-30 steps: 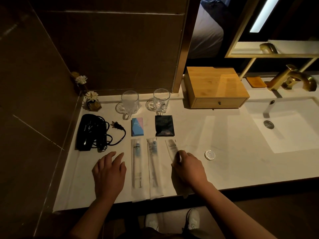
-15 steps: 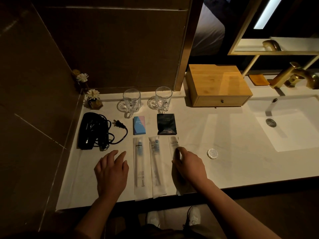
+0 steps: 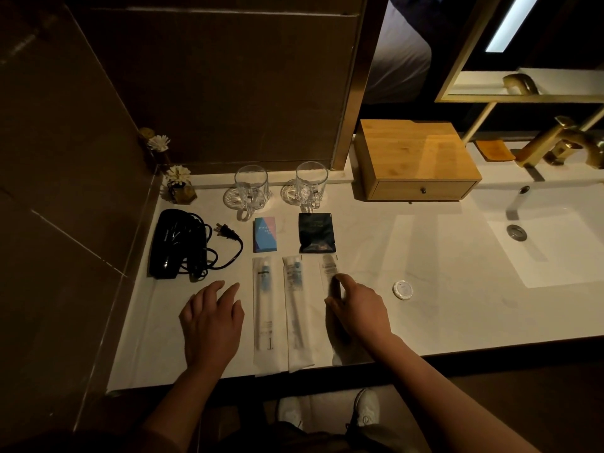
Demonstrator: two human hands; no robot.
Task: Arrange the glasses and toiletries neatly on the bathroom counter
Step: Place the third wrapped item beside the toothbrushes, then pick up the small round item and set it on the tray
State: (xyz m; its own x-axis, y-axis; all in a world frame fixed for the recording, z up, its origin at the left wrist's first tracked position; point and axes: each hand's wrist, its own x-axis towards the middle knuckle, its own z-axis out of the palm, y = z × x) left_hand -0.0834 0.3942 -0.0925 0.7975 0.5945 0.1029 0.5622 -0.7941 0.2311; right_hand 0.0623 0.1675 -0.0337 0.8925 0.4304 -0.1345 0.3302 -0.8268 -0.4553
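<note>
Right hand [image 3: 358, 310], fingers pinched on third clear long sachet [image 3: 330, 273], squaring it beside two matching sachets; left hand [image 3: 210, 317] flat, fingers apart.

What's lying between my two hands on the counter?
Head view: two wrapped toothbrushes lie between the left hand and right hand.

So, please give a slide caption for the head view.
Right hand straightens the third sachet beside two wrapped toothbrushes.
</note>
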